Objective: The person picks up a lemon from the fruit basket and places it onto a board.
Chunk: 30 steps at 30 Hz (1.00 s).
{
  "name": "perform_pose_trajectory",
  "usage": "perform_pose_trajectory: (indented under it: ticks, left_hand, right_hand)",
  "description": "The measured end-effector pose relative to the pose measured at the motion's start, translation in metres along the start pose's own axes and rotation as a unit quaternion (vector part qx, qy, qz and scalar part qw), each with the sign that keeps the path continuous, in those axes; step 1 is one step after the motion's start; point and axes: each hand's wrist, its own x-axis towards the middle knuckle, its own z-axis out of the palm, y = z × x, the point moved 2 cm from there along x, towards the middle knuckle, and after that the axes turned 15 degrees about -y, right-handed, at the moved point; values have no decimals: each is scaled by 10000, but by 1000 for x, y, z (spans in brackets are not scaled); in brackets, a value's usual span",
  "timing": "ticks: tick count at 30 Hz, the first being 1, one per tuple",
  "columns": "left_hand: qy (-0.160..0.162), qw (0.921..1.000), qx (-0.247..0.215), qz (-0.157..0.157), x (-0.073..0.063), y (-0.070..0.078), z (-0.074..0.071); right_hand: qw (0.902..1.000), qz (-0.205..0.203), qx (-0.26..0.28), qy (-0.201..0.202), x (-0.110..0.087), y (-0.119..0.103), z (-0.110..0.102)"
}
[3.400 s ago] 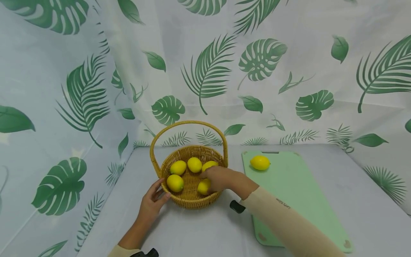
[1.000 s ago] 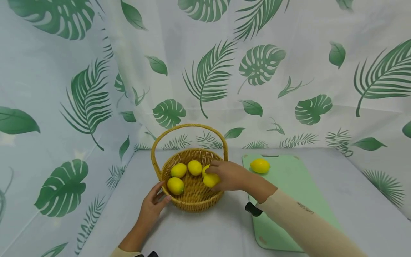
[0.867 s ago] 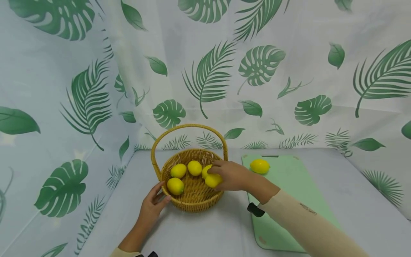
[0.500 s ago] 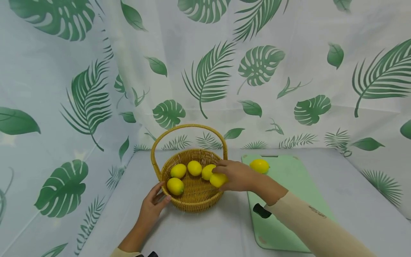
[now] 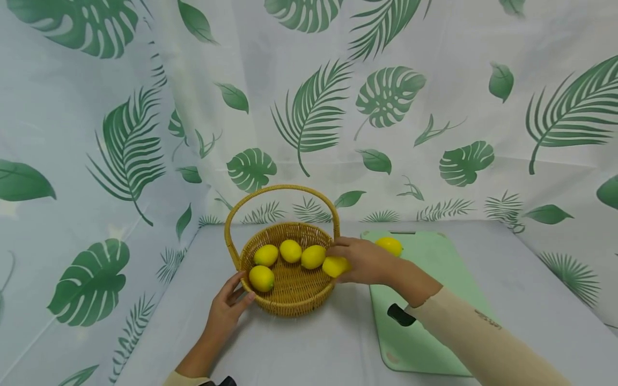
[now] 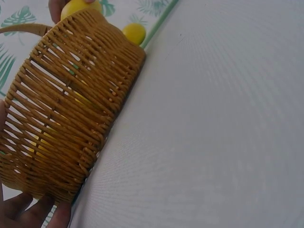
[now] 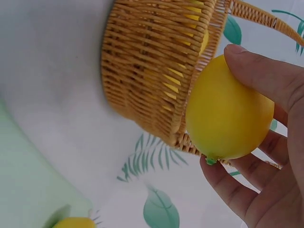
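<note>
A yellow lemon [image 7: 229,111] with a small green tip is held by my right hand [image 5: 363,261], thumb on one side and fingers on the other. It hangs at the right rim of a wicker basket [image 5: 289,308] with an arched handle. Several more lemons [image 5: 262,278] lie inside the basket along its left and back. My left hand [image 5: 226,310] holds the basket's left front side from outside; in the left wrist view its fingers [image 6: 38,212] lie against the woven wall.
Right of the basket lies a light green cutting board [image 5: 425,300]. Another lemon [image 5: 389,246] rests near the board's far left corner, partly behind my right hand in the head view. A white curtain [image 5: 410,177] with green leaf prints stands behind the table.
My right hand has lifted a lemon from the basket's right front and carried it rightward to the rim. My left hand has stayed on the basket.
</note>
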Motion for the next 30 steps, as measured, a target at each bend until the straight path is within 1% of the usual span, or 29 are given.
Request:
perform_pose_trajectory:
  ticks: [14, 19, 23, 30]
  left_hand:
    - [-43, 10000, 19, 6, 0, -1, 0]
    - [-25, 10000, -39, -47, -1, -3, 0]
    - [-1, 10000, -13, -89, -3, -4, 1]
    - [38, 10000, 81, 11, -1, -4, 0]
  right_hand:
    - [9993, 337, 150, 85, -21, 19, 5]
    - [9985, 500, 159, 149, -29, 29, 9]
    - [9982, 528, 194, 194, -37, 36, 13]
    - [9971, 691, 194, 264, -53, 54, 19]
